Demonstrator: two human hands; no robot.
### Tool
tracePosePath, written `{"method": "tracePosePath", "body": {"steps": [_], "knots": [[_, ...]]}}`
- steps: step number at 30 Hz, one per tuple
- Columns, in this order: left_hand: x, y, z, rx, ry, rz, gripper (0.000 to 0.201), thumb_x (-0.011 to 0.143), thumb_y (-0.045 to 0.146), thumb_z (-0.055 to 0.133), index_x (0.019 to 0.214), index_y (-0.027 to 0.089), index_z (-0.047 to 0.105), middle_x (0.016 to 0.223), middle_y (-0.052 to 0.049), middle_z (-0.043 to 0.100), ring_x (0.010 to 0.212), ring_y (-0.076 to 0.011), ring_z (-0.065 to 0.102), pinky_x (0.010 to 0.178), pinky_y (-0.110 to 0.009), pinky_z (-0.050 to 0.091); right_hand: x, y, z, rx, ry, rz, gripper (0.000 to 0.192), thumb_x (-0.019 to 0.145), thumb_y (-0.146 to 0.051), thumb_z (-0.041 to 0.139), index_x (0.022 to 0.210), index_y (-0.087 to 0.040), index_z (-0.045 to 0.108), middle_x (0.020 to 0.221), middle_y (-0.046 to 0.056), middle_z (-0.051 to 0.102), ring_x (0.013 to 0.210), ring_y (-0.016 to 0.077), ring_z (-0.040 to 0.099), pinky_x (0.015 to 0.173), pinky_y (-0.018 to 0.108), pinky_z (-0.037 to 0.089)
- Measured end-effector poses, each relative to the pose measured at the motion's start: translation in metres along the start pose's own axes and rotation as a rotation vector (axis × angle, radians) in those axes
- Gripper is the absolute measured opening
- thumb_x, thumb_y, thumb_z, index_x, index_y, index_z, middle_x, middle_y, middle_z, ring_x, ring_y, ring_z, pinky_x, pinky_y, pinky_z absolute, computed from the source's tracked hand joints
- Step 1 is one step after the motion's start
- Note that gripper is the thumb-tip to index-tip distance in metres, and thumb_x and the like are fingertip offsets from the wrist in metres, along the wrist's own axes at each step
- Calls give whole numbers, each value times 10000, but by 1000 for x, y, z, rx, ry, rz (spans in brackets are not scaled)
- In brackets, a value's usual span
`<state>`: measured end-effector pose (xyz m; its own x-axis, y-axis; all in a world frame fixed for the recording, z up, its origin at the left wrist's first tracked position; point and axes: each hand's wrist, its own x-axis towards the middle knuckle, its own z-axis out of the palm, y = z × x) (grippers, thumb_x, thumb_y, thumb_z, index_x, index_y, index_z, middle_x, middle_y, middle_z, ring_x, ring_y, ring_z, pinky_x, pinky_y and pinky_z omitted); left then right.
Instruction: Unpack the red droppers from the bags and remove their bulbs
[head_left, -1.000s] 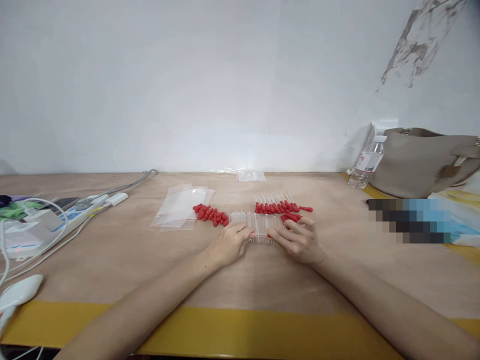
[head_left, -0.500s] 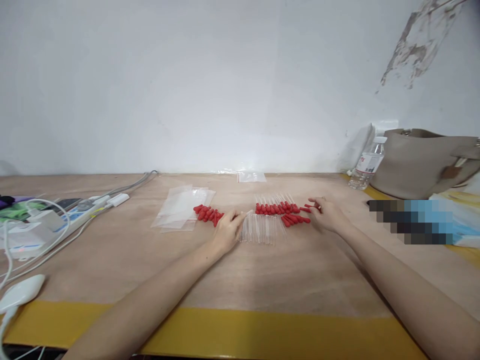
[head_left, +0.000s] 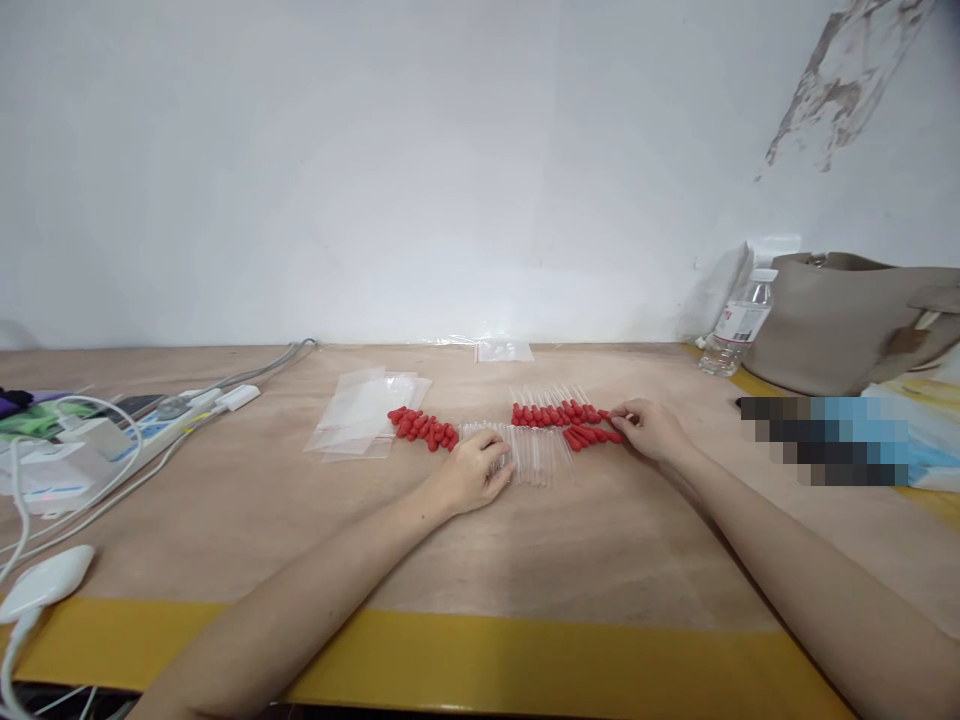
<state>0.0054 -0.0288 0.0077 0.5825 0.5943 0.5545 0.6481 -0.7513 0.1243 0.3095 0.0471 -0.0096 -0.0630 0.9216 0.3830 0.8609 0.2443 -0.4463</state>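
Note:
Thin clear glass tubes (head_left: 534,458) lie side by side in a row at the middle of the table. My left hand (head_left: 472,472) rests over the left end of that row, its fingers curved and the thumb apart from them. Left of it is a heap of red rubber bulbs (head_left: 420,428). Behind the tubes runs a row of droppers (head_left: 551,412), red bulbs toward me and glass stems pointing to the wall. At that row's right end, my right hand (head_left: 646,428) pinches a red bulb with its fingertips. More loose red bulbs (head_left: 589,437) lie just in front.
Clear plastic bags (head_left: 356,415) are stacked left of the bulbs, and another small bag (head_left: 505,350) lies by the wall. A power strip (head_left: 142,435) with chargers and cables occupies the left side. A water bottle (head_left: 739,325) and a grey handbag (head_left: 832,320) stand back right.
My left hand has moved from the tubes' upper ends down over the row, fingers parting. The right hand has shifted slightly left, bringing its red bulb against the end of the dropper row.

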Motion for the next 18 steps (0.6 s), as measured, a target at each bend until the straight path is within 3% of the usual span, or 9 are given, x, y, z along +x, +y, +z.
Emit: {"method": "tracePosePath", "body": {"steps": [5,11,15,18], "knots": [[-4,-2,-1,-13,-17,22,267,805,334,490,954,135,587,912,-91,565,865,-187,523,772,-314,450,4,-2,-3,-10,-11,102,207,720,-314,509,786,-190,661,729,22,649,626,134,554,557,224,385],[-5,-3,-4,53,-29,41,502,707,555,551,1051,190,566,1058,-84,543,970,-235,476,839,-386,369,40,-7,-4,-74,-59,302,211,688,-337,544,766,-181,662,729,50,656,697,174,587,557,237,395],[-2,1,-3,102,-26,-49,637,628,637,572,1102,213,533,1112,-76,513,1019,-250,441,859,-403,329,65,-11,6,-123,-137,434,229,616,-372,604,633,-148,649,543,77,599,608,217,584,500,269,389],[1,3,0,139,2,-136,634,635,633,566,1120,227,516,1115,-81,505,1033,-262,422,866,-418,306,74,-14,15,-129,-161,424,213,584,-355,633,571,-142,624,473,69,554,604,217,582,492,263,390]]}}
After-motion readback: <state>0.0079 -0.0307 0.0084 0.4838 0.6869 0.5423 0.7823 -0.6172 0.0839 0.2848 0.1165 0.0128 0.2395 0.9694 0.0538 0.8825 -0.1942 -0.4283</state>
